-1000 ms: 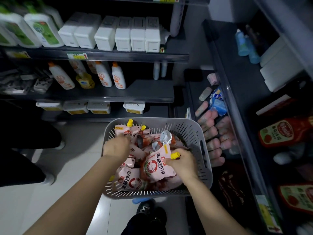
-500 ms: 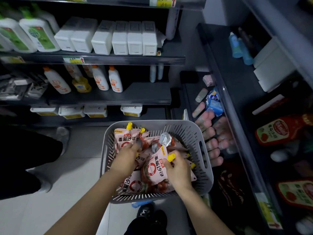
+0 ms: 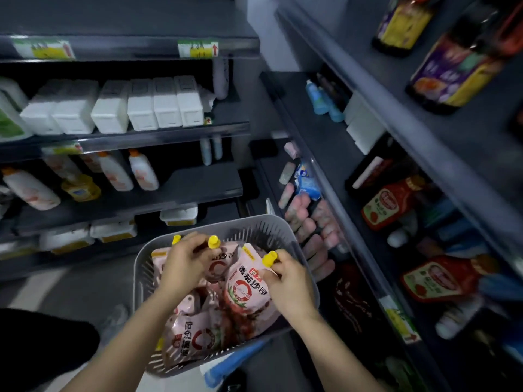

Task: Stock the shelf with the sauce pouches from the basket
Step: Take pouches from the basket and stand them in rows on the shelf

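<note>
Price tags [image 3: 198, 48] blurred, unreadable; lower pouches [image 3: 192, 335] partly hidden behind left forearm [image 3: 130, 335]

pouches [image 3: 245, 290]: pink, red ring, yellow caps | basket [image 3: 263, 229]: grey, slotted | ketchup bottles [image 3: 387, 205]: red

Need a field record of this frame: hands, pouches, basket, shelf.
left hand: grips the rear pouch at its top, beside a yellow cap
right hand: pinches the front pouch just below its yellow cap
basket: grey, slotted walls, holds loose pouches
right shelf: carries ketchup bottles
progress: both held pouches are over the basket, none at the shelf yet
</note>
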